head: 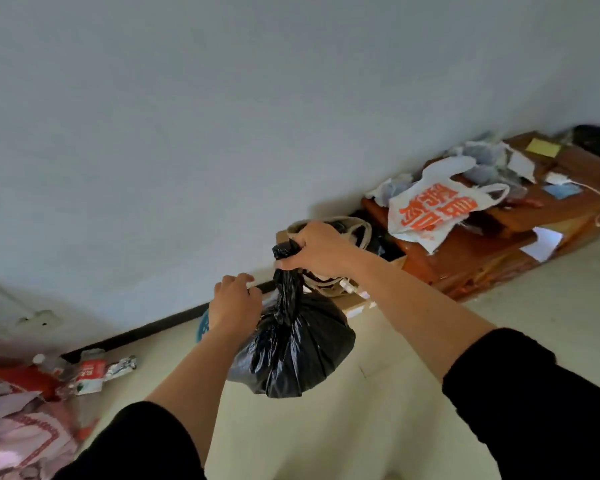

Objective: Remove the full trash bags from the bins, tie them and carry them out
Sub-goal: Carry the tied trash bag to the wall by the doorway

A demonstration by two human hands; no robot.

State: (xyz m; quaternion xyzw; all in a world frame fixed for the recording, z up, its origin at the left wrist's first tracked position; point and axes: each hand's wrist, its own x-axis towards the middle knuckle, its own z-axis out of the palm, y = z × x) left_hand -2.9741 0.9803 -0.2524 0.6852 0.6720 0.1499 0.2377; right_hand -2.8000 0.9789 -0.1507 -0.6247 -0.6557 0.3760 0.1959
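Observation:
A full black trash bag (295, 344) hangs in the air at the middle of the view, its neck twisted into a rope. My right hand (316, 249) grips the top of that twisted neck and carries the bag's weight. My left hand (234, 303) is just left of the neck, fingers loosely curled, with nothing visibly in it. A blue bin (202, 328) peeks out behind my left wrist, mostly hidden.
A low wooden cabinet (471, 247) stands along the wall at right, with a white and orange plastic bag (437, 209) and crumpled papers on top. A cardboard box (354, 299) sits behind the bag. Litter and a red-labelled bottle (90, 372) lie at the lower left.

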